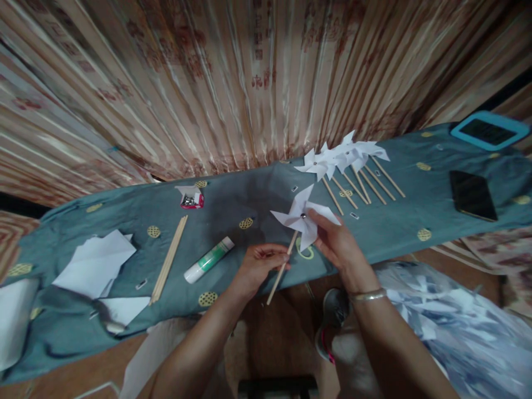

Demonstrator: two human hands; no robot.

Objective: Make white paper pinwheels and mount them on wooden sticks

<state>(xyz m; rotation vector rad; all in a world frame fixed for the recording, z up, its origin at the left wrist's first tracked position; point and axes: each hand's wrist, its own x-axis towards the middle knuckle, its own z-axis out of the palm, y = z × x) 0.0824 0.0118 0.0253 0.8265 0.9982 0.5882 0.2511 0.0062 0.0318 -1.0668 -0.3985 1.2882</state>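
Observation:
A white paper pinwheel (296, 223) with a metal pin at its centre is held over the near edge of the cloth-covered table. My left hand (262, 265) pinches its wooden stick (281, 272) between thumb and fingers. At the paper head, my right hand (332, 235) is closed on the blades, its thumb beside the pin. Left of my hands lies a green and white glue stick (209, 260). Several wooden sticks (169, 259) are bunched farther left, below a small open red box (192, 198) of shiny metal pins.
Several pinwheels (344, 158) lie in a row at the back right. White paper sheets (100, 260) rest at the left. A black phone (472, 194) and a blue-framed device (490, 131) are at the right. A plastic bag (453, 316) of white pieces stands below the table's right side.

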